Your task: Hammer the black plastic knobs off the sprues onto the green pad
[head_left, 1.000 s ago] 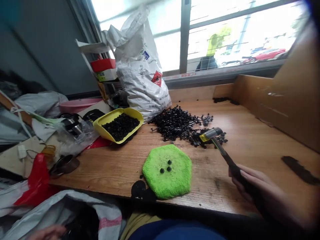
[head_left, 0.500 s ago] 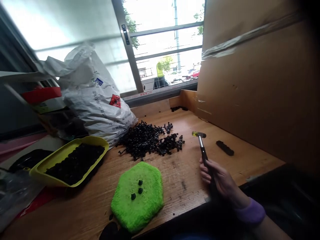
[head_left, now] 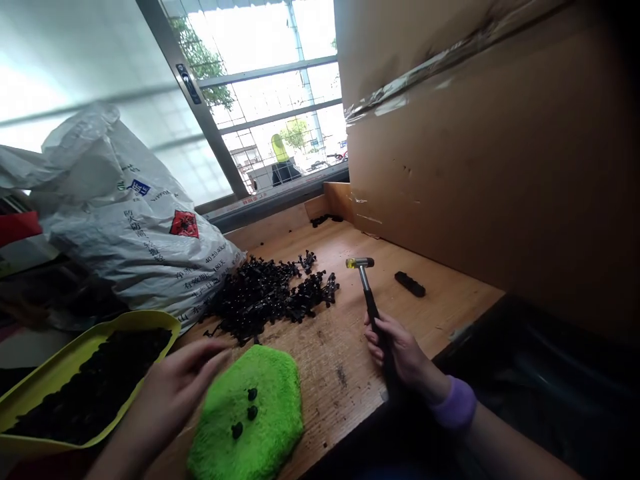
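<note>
Head view: the lower end of the hammer [head_left: 371, 301] merges with darkness beyond the table edge [head_left: 350, 423] and cannot be made out. The frame cuts off the yellow tray [head_left: 75, 350] at left and the green pad [head_left: 280, 407] at bottom. Left hand [head_left: 175, 383], fingertips blurred, extends beside the pad's upper left, fingers loosely spread, nothing visible in them. Right hand [head_left: 400, 350] is clenched around the hammer's handle, forearm entering from lower right. The hammer is right of the pad, above the table; its handle slants up-left, yellow face pointing left.
</note>
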Demonstrator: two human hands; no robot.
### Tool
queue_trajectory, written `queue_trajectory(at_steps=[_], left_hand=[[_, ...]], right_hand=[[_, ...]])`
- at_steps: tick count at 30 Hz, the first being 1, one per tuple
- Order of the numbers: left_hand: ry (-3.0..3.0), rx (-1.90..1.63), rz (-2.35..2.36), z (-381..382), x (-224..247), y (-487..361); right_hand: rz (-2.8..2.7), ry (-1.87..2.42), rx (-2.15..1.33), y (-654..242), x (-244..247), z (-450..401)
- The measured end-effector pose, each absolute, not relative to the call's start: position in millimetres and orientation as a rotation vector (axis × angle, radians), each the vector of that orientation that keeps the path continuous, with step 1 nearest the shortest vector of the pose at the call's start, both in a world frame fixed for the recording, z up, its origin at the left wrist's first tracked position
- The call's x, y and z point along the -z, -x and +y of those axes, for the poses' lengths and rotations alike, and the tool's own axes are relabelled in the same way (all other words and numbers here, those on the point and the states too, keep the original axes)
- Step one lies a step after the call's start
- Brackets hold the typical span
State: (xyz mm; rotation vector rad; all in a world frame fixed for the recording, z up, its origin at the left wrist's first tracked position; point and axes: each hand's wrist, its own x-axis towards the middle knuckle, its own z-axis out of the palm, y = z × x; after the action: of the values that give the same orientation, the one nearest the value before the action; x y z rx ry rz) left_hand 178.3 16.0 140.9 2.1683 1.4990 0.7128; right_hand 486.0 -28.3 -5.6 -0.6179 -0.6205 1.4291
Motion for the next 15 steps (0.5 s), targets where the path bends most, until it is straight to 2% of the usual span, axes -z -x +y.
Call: queue_trajectory(at_steps=[4,7,11,15], left_hand=[[-2.491,-0.689,1.283,80,-115,-292],[-2.378,-0.752,1.294,118,-89,-343],[-2.165,-0.918,1.357,157,-73,-340],[-1.914,-1.131,1.415,187,-85,-298]], right_hand=[[-0.616,0.625,-1.411,-488,8,-26],[-0.632,0.642,-1.427,-488,8,-26],[-0.631,0.646,-1.442,-489,9,-26],[-0.613,0.624,-1.462,-489,10,-26]])
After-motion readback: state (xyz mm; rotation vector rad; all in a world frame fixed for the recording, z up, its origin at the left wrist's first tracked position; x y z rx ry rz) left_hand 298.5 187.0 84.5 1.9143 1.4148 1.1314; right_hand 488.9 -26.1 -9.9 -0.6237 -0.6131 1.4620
